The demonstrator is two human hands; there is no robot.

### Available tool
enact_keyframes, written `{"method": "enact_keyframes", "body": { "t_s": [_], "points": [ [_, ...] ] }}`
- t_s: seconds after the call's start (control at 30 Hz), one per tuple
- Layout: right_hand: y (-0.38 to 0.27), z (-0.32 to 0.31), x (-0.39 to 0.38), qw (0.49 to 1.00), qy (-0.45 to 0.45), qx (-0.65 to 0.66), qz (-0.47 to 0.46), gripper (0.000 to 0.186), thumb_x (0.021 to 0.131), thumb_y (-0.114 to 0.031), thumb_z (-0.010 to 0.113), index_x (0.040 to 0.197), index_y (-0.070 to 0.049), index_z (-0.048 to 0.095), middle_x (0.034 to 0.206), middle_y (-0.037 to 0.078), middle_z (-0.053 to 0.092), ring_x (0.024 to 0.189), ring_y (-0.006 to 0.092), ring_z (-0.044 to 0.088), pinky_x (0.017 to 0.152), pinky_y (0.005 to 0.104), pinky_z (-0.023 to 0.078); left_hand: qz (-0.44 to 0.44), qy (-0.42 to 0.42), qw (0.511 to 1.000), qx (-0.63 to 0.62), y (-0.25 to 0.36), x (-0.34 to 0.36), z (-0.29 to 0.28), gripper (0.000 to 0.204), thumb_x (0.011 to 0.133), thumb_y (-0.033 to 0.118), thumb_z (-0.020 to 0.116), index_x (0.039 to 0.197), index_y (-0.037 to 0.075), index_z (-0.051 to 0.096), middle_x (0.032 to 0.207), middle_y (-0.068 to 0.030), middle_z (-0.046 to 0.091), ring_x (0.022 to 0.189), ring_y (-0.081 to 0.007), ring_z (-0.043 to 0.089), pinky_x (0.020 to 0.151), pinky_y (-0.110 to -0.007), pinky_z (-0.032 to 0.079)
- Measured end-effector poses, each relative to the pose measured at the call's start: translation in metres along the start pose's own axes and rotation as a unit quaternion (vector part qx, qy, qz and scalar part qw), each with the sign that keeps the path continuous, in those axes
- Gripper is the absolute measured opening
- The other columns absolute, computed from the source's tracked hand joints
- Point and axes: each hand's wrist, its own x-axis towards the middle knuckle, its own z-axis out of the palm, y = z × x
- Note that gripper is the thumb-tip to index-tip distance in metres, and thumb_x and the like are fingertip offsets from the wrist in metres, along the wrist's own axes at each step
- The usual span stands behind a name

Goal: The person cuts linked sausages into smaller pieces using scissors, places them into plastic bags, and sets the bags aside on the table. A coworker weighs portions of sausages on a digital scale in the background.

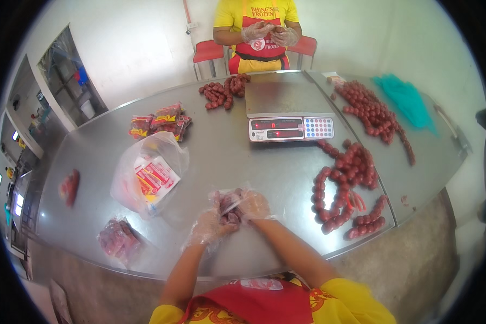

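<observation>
Both my hands wear loose clear plastic gloves and meet over the near middle of the metal table. Between them is a clear plastic bag of dark red sausages (231,211). My left hand (210,227) closes on its lower left side, while my right hand (255,205) grips the upper right. Fingers and glossy film partly cover the sausages. To the left stands a white plastic bag (125,175) with printed red and yellow labels (155,177) in it. A clear pack of sausages (119,238) lies near the front left edge.
A digital scale (291,129) stands at the far middle. Linked sausages lie in a right-hand heap (351,167) beside red scissor-like handles (356,201), a far-right heap (370,108) and a far heap (221,93). Labelled packs (162,120) sit far left. Across the table, a gloved co-worker (262,38) handles something small.
</observation>
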Motion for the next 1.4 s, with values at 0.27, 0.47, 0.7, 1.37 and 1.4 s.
{"method": "enact_keyframes", "body": {
  "t_s": [0.27, 0.47, 0.7, 1.37, 1.4],
  "points": [
    [0.031, -0.019, -0.037, 0.984, -0.052, 0.006, -0.172, 0.044, 0.077, -0.034, 0.074, 0.105, -0.002, 0.062, 0.106, 0.023, 0.062, 0.093, 0.0386, 0.064, 0.08, 0.0444, 0.052, 0.024, -0.011, 0.999, 0.037, -0.021, -0.001, 0.011, 0.119, 0.073, 0.036, 0.082, 0.157, 0.003, 0.005, 0.107, -0.0207, 0.068, 0.093, -0.03, 0.067, 0.085, -0.035, 0.051],
    [0.029, 0.012, -0.018, 0.991, 0.081, 0.019, -0.107, 0.045, 0.077, -0.034, 0.073, 0.107, -0.002, 0.062, 0.108, 0.024, 0.064, 0.099, 0.0415, 0.063, 0.083, 0.0465, 0.052, 0.119, 0.015, 0.989, 0.085, -0.03, -0.005, 0.029, 0.107, 0.079, 0.035, 0.077, 0.158, 0.01, 0.009, 0.109, -0.02, 0.066, 0.094, -0.0361, 0.065, 0.085, -0.041, 0.051],
    [0.019, 0.011, -0.005, 0.995, 0.074, 0.028, -0.062, 0.043, 0.08, -0.03, 0.07, 0.109, 0.001, 0.062, 0.11, 0.025, 0.064, 0.104, 0.0408, 0.061, 0.09, 0.0444, 0.05, -0.041, 0.075, 0.984, 0.157, -0.02, -0.005, 0.053, 0.07, 0.094, 0.04, 0.059, 0.155, 0.023, 0.029, 0.106, -0.0233, 0.065, 0.101, -0.0388, 0.064, 0.087, -0.047, 0.05],
    [0.04, -0.02, -0.012, 1.0, 0.004, -0.014, -0.01, 0.037, 0.098, -0.03, 0.049, 0.124, -0.006, 0.059, 0.122, 0.023, 0.061, 0.12, 0.0365, 0.055, 0.098, 0.0421, 0.046, 0.112, 0.199, 0.94, 0.253, -0.074, 0.017, 0.056, 0.049, 0.084, 0.018, 0.062, 0.132, 0.008, 0.056, 0.102, -0.0154, 0.07, 0.082, -0.0333, 0.066, 0.074, -0.045, 0.053],
    [0.038, -0.03, -0.018, 0.999, -0.026, -0.026, -0.015, 0.034, 0.097, -0.027, 0.051, 0.122, -0.006, 0.06, 0.122, 0.023, 0.061, 0.119, 0.0373, 0.055, 0.098, 0.0428, 0.046, 0.082, 0.155, 0.963, 0.207, -0.072, -0.004, 0.061, 0.047, 0.082, 0.018, 0.063, 0.127, 0.005, 0.06, 0.101, -0.014, 0.072, 0.081, -0.0331, 0.066, 0.072, -0.046, 0.053]
  ]
}}
